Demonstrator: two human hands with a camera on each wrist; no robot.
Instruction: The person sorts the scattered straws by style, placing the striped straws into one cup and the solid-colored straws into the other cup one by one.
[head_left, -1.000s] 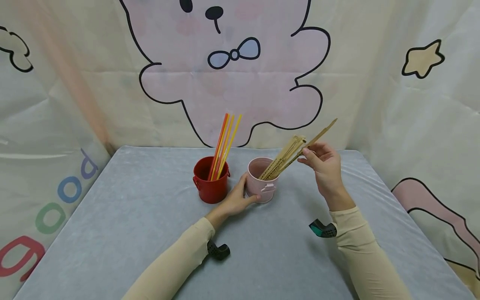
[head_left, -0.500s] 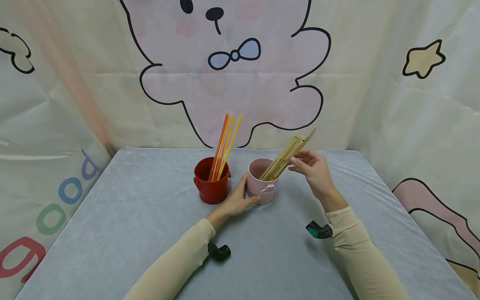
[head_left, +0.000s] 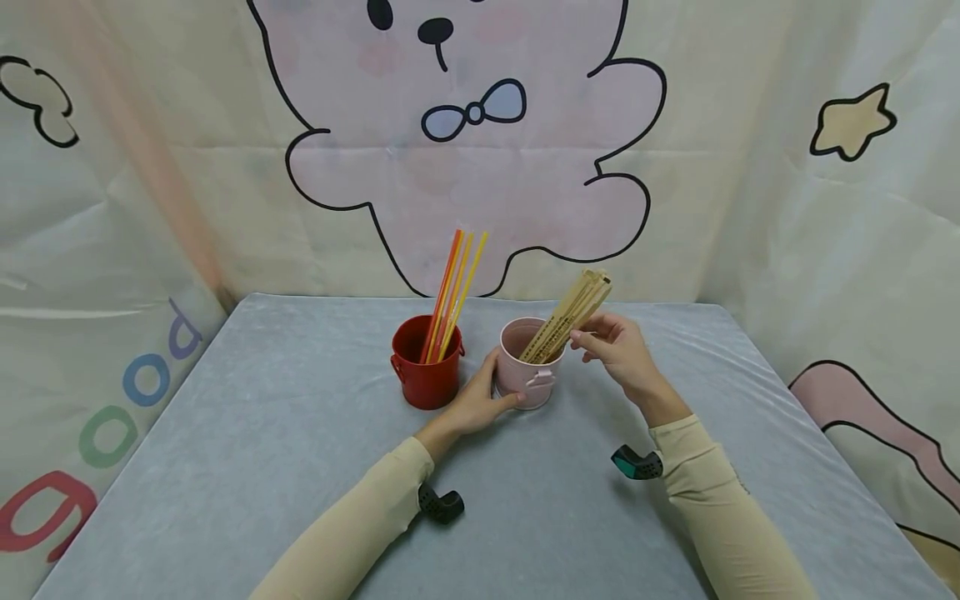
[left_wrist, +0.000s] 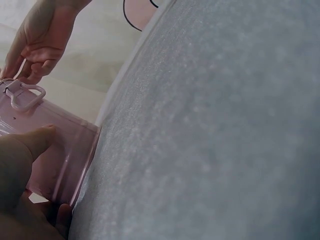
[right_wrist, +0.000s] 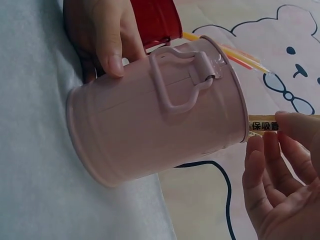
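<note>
My left hand (head_left: 474,403) grips the side of a small pink bucket (head_left: 517,375) standing on the cloth. Its thumb (left_wrist: 42,137) lies along the wall below the wire handle (left_wrist: 27,100). Several straws in brown paper wrappers (head_left: 568,312) lean to the right out of the bucket. At the right rim, my right hand (head_left: 618,354) pinches a wrapped straw (right_wrist: 260,126) between thumb and fingertips. Dark printed characters show on that wrapper in the right wrist view. The straws' lower ends are hidden inside the bucket.
A red bucket (head_left: 426,379) stands just left of the pink one, holding several red, orange and yellow straws (head_left: 453,283). A grey-blue cloth (head_left: 247,425) covers the table. Behind it hangs a printed backdrop (head_left: 465,183) with a bear.
My right hand has moved down and left, lowering the wrapped straw into the pink bucket beside the others. The left hand keeps its grip on the bucket.
</note>
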